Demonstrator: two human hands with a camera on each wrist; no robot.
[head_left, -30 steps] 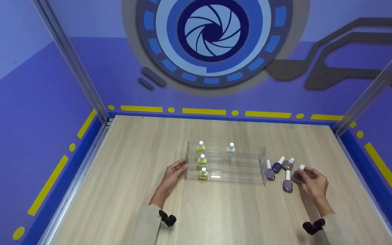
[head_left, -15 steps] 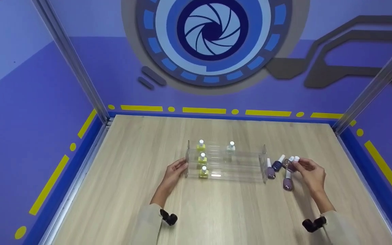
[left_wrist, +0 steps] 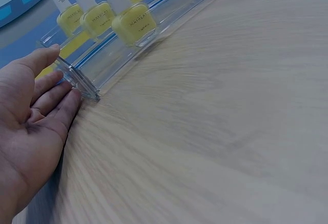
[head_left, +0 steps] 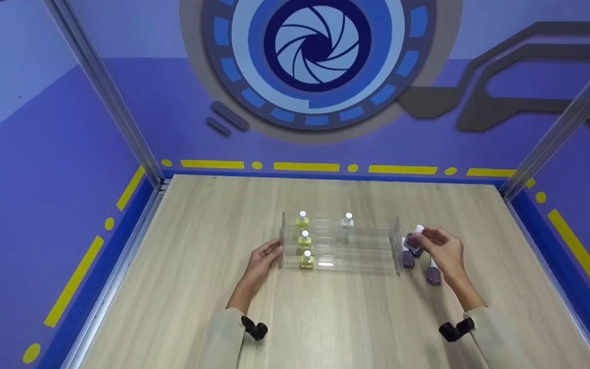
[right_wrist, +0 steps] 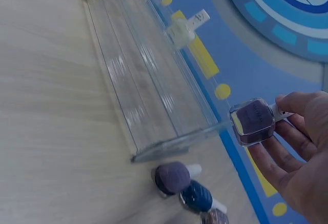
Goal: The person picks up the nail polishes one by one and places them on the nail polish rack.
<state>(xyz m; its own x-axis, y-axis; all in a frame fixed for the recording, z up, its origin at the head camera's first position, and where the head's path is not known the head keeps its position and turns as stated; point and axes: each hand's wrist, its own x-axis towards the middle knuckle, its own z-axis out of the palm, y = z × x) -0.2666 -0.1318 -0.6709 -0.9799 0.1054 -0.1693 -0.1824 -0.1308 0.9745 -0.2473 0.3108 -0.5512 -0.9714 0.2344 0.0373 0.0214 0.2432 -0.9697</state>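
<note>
A clear stepped display rack stands mid-table. On its left end, one to a tier, sit three yellow nail polish bottles; a pale bottle stands on the back tier. My left hand rests its fingertips and thumb against the rack's left end panel. By its white cap, my right hand pinches a mauve nail polish bottle, raised beside the rack's right end. Beneath it lie another mauve bottle, a navy bottle and a brownish bottle, hidden in the head view.
One more mauve bottle lies nearer the front, its cap partly behind my right hand. Blue printed walls enclose the wooden table at the back and sides. Metal posts mark the corners.
My right hand has lifted the mauve bottle and carried it left, over the other bottles toward the rack's right end. My left hand stays at the rack's left panel.
</note>
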